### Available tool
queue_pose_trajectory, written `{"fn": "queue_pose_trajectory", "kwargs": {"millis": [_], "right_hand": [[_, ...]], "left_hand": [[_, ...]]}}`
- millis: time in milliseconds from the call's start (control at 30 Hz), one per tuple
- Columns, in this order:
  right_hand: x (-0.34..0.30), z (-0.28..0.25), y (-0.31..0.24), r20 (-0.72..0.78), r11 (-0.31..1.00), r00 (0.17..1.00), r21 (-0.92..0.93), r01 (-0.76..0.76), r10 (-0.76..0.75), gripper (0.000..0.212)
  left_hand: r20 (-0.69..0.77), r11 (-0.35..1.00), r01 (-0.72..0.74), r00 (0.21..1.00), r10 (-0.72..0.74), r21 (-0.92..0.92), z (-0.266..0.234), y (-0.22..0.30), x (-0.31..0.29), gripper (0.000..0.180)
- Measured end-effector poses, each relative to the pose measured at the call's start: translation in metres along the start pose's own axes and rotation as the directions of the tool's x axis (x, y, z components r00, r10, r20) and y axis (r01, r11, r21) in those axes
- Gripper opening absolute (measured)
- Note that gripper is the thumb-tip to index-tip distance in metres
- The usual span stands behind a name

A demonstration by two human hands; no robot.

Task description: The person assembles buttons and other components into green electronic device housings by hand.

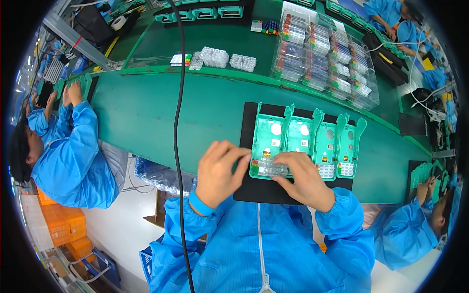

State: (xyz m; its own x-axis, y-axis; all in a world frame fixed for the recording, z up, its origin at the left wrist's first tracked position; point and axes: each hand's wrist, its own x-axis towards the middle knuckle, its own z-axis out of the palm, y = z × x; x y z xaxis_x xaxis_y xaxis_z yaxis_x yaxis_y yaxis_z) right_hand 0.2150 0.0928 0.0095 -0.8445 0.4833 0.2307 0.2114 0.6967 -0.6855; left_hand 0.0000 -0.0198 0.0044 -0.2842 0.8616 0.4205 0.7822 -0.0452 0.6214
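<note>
A row of several green plastic housings (288, 139) lies on a black mat (249, 122) in front of me. Over the lower end of the leftmost one is a translucent, studded keypad (266, 167) with coloured keys at its left edge. My right hand (305, 180) pinches this keypad at its right side, thumb below and fingers above. My left hand (221, 171) is at the same housing's left edge, thumb and index finger apart, with nothing seen in it. White keypads (347, 169) sit in the lower ends of the two right housings.
Clear trays (325, 58) of small parts stand at the back right. Stacks of translucent studded pieces (215, 57) lie on the far ledge. A black cable (179, 112) hangs across the left. Co-workers in blue sit at left (73, 156) and right (403, 229).
</note>
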Motion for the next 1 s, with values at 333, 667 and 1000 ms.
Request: {"fn": "queue_pose_trajectory", "kwargs": {"millis": [333,667,1000], "right_hand": [[-0.009,-0.010,0.009,-0.111,0.996,0.991,-0.035,-0.082,0.077,0.046],[-0.044,-0.039,0.018,-0.047,0.976,0.975,-0.030,-0.218,0.216,0.043],[-0.045,-0.042,0.020,-0.037,0.977,0.976,-0.004,-0.213,0.213,0.041]], "left_hand": [[0.156,0.995,0.003,0.988,0.013,-0.100,0.028,-0.003,-0.006,0.027],[0.445,0.999,-0.043,0.894,0.053,-0.032,0.022,-0.008,0.020,0.010],[0.471,0.985,-0.169,0.868,0.158,-0.019,0.026,-0.001,0.030,0.010]]}}
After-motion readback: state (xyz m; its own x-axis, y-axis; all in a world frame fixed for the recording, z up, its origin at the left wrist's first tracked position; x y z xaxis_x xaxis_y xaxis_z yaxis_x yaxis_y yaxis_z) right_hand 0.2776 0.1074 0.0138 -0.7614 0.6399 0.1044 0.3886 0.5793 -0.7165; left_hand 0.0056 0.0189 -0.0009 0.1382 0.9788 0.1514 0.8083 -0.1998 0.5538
